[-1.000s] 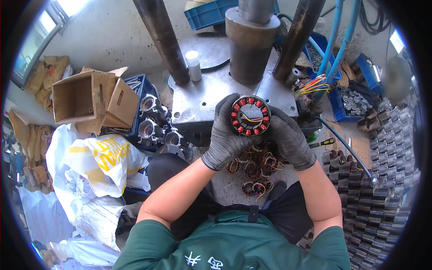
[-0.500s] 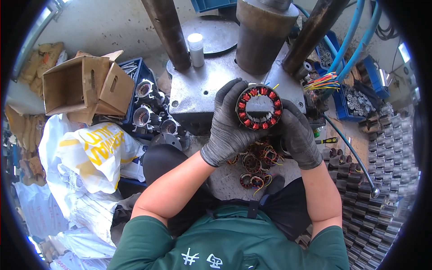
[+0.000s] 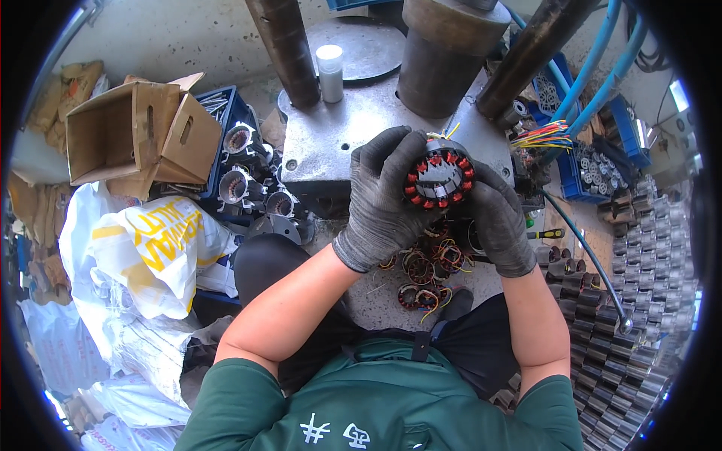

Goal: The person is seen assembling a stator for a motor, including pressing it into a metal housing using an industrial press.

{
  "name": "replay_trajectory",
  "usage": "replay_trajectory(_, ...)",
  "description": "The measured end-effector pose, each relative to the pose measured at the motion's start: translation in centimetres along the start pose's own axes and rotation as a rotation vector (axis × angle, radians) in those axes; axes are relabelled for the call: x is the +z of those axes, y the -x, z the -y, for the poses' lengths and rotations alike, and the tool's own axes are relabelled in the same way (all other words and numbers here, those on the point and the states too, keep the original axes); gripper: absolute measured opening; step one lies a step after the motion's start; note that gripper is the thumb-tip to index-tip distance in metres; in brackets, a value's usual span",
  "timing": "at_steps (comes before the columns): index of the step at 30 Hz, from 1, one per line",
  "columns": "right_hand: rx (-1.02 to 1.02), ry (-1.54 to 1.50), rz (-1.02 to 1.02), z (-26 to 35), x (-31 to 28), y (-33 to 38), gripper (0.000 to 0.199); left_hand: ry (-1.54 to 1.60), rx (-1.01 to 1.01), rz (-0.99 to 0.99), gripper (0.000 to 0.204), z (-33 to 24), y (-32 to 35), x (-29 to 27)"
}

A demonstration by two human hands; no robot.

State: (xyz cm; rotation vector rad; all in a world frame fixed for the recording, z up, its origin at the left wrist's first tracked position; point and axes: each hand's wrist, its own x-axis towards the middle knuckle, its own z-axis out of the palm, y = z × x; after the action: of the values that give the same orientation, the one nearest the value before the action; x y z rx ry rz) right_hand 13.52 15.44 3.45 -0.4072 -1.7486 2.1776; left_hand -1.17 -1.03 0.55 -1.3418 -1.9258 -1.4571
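Both gloved hands, left hand (image 3: 382,197) and right hand (image 3: 498,219), clasp the stator (image 3: 439,177), its bore facing up.

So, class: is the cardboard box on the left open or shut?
Open. The cardboard box lies tipped on its side, flaps spread outward, with its dark inside showing. Whether anything is in it cannot be told.

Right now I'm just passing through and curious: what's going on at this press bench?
A person in grey work gloves holds a round motor stator, wound with red and copper coils, in both hands above the grey metal press base. The left hand wraps its left side; the right hand cups it from the right. More wound stators lie on the bench below, and stacked metal housings fill the right side.
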Motion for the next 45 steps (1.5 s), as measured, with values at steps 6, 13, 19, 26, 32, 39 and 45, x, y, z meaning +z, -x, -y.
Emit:
replay_trajectory(6, -0.038, -0.023, 0.036, -1.4, 1.4, 0.3, 0.062, -0.083, 0.125, -0.088, 0.083, -0.1, 0.1, -0.5)
replay_trajectory(13, -0.060, 0.048, -0.154, -2.8, 3.3, 0.0, 0.042, -0.147, 0.261, -0.018, 0.076, -0.1, 0.5, 0.5)
replay_trajectory(19, 0.033, -0.018, -0.091, -1.8, 2.5, 0.9, 0.053, -0.083, 0.165, -0.015, 0.069, -0.4, 0.9, 0.5)
replay_trajectory(26, 0.010, 0.078, 0.079, -0.4, 1.2, 0.6, 0.077, 0.003, 0.028, 0.048, 0.108, 0.1, 0.6, 0.7)
replay_trajectory(32, -0.058, 0.211, 0.146, 0.8, 0.2, 1.3, 0.081, 0.196, -0.127, 0.079, 0.117, 0.2, 0.8, 0.9)
replay_trajectory(39, -0.106, 0.230, 0.150, 0.9, 0.4, 1.5, 0.074, 0.188, -0.077, 0.019, 0.114, -0.2, 0.9, 1.1)
replay_trajectory(45, 0.018, 0.229, -0.072, -0.5, 1.1, 1.4, 0.051, -0.034, 0.156, 0.016, 0.077, -0.7, 1.1, 0.6)
